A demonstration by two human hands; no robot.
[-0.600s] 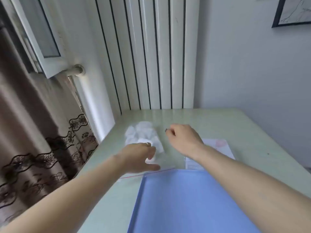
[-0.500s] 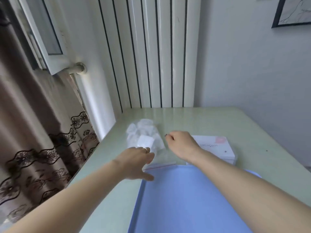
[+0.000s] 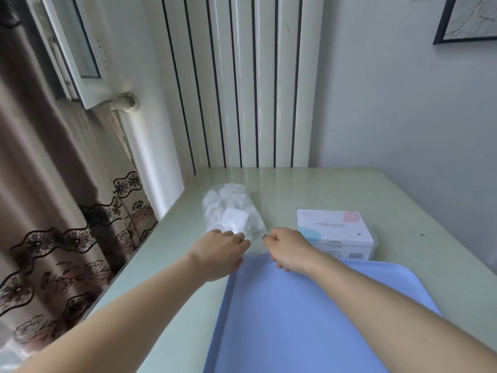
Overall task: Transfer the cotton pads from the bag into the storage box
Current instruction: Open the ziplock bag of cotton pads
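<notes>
A clear plastic bag [image 3: 231, 211] full of white cotton pads lies on the pale green table [image 3: 295, 189], its red-striped mouth toward me. My left hand [image 3: 217, 251] rests on the bag's near end, fingers curled over the plastic. My right hand [image 3: 287, 247] pinches the bag's edge at its right side, fingers closed. A white storage box [image 3: 336, 230] labelled "cosmetic puff" sits to the right of my right hand, lid shut.
A large blue tray [image 3: 295, 319] fills the near table under my forearms. A white radiator [image 3: 236, 82] stands behind the table, a curtain [image 3: 53, 224] hangs at the left edge, and a grey wall [image 3: 403, 117] closes the right side.
Both hands have drawn back toward me to the bag's near end. The view has tilted, and the storage box is now fully uncovered.
</notes>
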